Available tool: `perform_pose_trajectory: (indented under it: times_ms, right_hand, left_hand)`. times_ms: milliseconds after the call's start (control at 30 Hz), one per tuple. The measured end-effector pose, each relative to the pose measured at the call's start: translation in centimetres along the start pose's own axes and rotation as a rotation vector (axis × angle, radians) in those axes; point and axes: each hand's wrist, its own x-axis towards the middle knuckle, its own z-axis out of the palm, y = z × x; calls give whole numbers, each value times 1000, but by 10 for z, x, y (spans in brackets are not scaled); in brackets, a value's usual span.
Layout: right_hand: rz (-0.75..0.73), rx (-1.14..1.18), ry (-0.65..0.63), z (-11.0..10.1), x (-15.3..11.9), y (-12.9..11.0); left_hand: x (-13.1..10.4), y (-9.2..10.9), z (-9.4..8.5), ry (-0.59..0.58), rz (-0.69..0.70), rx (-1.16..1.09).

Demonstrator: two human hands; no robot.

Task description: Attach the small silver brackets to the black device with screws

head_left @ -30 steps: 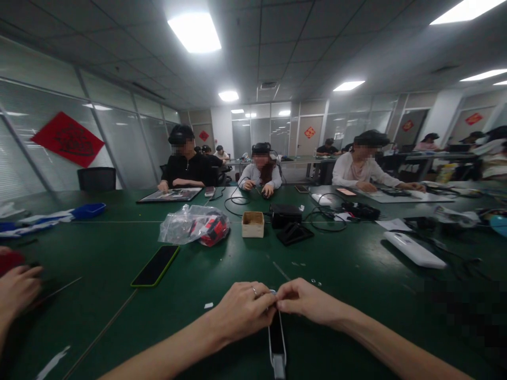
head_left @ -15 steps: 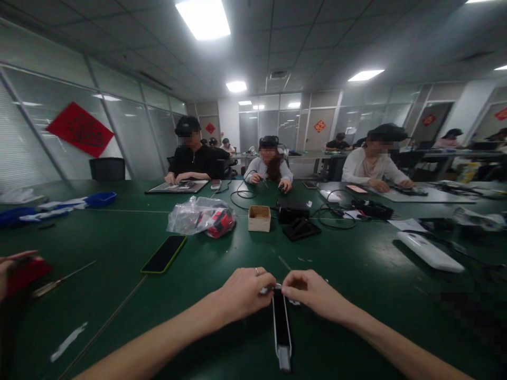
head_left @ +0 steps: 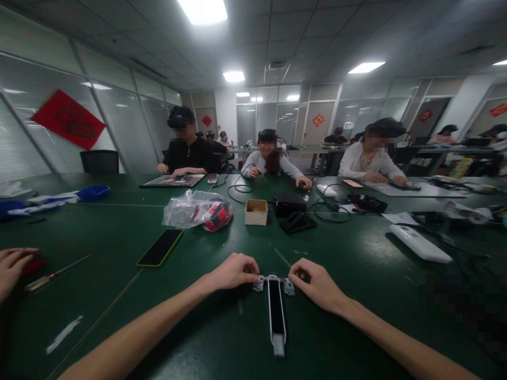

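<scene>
A narrow black device with a white frame (head_left: 276, 309) lies lengthwise on the green table, its grey end toward me. Small metal brackets stand out on both sides of its far end. My left hand (head_left: 237, 272) pinches the outer edge of the left metal bracket (head_left: 259, 284). At the right metal bracket (head_left: 289, 286), my right hand (head_left: 311, 279) has its thumb and fingers closed on the outer edge. The fingertips partly hide what they grip.
A green-edged phone (head_left: 160, 248), a plastic bag with red parts (head_left: 198, 211), a small box (head_left: 256, 212) and a white device (head_left: 420, 244) lie beyond. Another person's hand (head_left: 13, 269) is at the left, near a screwdriver (head_left: 55, 274). People sit opposite.
My hands have moved apart from the device's far end, and the metal brackets now show on both sides. The view has shifted slightly. The person opposite has reached out farther to the right.
</scene>
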Motion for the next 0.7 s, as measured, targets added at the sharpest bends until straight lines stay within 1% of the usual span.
perform_pose_trajectory:
  times_ms: [133,300,500,700]
  right_hand:
    - [-59,-10,33,2,-1,-1]
    - [-62,-31,8,3,-2,-2]
    - [-113,-53,6,7,-2,2]
    - [-136,-66,-9,7,-2,2]
  left_hand:
    - [2,-1,5,-25,-29,-54]
    - [3,1,8,-18,-50,-98]
    - [3,4,8,9,-63,-99]
    - [4,4,7,-6,-84,-121]
